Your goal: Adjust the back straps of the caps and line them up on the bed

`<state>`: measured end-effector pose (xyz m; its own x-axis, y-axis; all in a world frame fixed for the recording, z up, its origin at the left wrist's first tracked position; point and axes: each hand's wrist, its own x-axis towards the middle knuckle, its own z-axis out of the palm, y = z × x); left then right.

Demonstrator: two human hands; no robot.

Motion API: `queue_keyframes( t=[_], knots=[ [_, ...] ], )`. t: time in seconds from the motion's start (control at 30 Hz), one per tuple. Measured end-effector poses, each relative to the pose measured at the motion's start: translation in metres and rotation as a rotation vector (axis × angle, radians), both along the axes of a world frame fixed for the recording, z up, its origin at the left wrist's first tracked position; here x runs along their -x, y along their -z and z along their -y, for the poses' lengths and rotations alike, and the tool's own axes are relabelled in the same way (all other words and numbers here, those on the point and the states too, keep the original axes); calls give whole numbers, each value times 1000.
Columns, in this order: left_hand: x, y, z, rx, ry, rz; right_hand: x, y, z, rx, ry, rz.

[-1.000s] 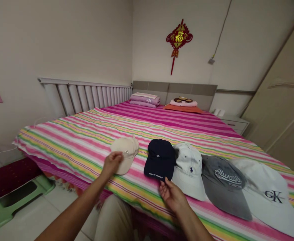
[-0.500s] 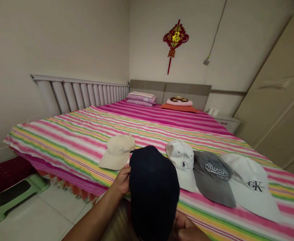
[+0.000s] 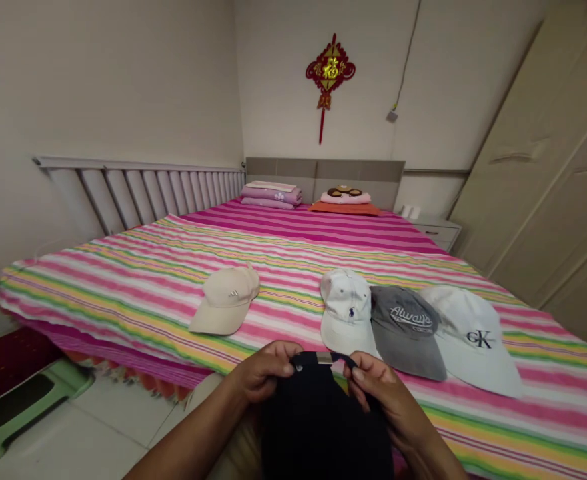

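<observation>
Between my hands is a dark navy baseball cap [image 3: 323, 427], its back strap with a metal buckle turned up toward the bed. My left hand [image 3: 268, 373] pinches the strap's left end, and my right hand [image 3: 381, 390] grips its right end, near the opening. The cap's brim is out of sight. On the bed beyond lies a beige cap [image 3: 229, 297] to the left. To the right, a white cap with a small dark emblem [image 3: 346, 310], a grey "Always" cap [image 3: 407, 333] and a white "CK" cap [image 3: 473, 340] sit side by side, overlapping.
The caps rest on a striped bedspread [image 3: 138, 280]. Folded purple bedding [image 3: 271, 195] and a pink-and-orange stack [image 3: 344, 200] lie by the headboard [image 3: 358, 177]. A green stool [image 3: 38, 400] stands on the floor at left, a radiator [image 3: 158, 193] behind, a wardrobe [image 3: 538, 180] at right.
The navy cap has been lowered and turned, so its strap and buckle now show. Both hands have come up to the strap ends. The view has shifted slightly right.
</observation>
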<state>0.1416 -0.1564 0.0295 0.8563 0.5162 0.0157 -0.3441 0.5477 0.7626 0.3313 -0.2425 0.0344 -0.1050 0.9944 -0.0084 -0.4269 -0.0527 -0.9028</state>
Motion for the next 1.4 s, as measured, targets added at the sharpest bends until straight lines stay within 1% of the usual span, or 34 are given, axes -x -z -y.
queue_keyframes(
  t=[0.13, 0.23, 0.33, 0.43, 0.57, 0.63, 0.77, 0.87, 0.93, 1.0, 1.07, 1.1, 1.13, 1.2, 1.23, 1.27, 1.3, 1.33, 1.4],
  knots=[
    [-6, -8, 4, -62, -16, -92, -1, 4, 5, -40, 54, 115],
    [-9, -11, 8, -81, -32, -179, -1, 2, 8, -38, 95, 184],
    [-12, -12, 12, -121, -42, -270, -1, -1, 9, -44, 88, 253],
    [-14, -11, 16, -116, -54, -251, -1, -2, 10, -49, 78, 303],
    [-16, -11, 22, -92, -66, -218, -1, -1, 11, -38, 77, 319],
    [-17, -10, 24, -91, -99, -219, -1, -1, 12, -35, 77, 325],
    [-20, -6, 25, -76, -194, -305, -1, 0, 14, -25, 70, 329],
    [-20, -2, 24, -54, -221, -289, -3, 1, 13, -25, 126, 266],
    [-19, 1, 23, -13, -260, -233, -5, 3, 10, -45, 211, 141],
    [-17, 2, 22, 42, -326, -193, -8, 4, 6, -56, 312, -7],
    [-16, 2, 21, 77, -359, -178, -10, 5, 4, -23, 364, -73],
    [-16, 2, 20, 82, -358, -175, -10, 5, 4, 2, 333, -65],
    [-16, 2, 19, 80, -361, -167, -9, 6, 5, 28, 255, -37],
    [-16, 2, 15, 68, -361, -157, -6, 6, 8, 78, 24, 19],
    [-16, 3, 12, 65, -341, -162, -3, 6, 9, 97, -75, 19],
    [-14, 5, 8, 68, -306, -172, -1, 5, 10, 113, -135, -2],
    [-11, 8, 5, 72, -267, -181, 2, 5, 10, 128, -151, -40],
    [-7, 13, 1, 73, -223, -189, 4, 4, 9, 140, -132, -91],
    [5, 26, -5, 53, -141, -187, 7, 2, 6, 154, -53, -197]
  ],
)
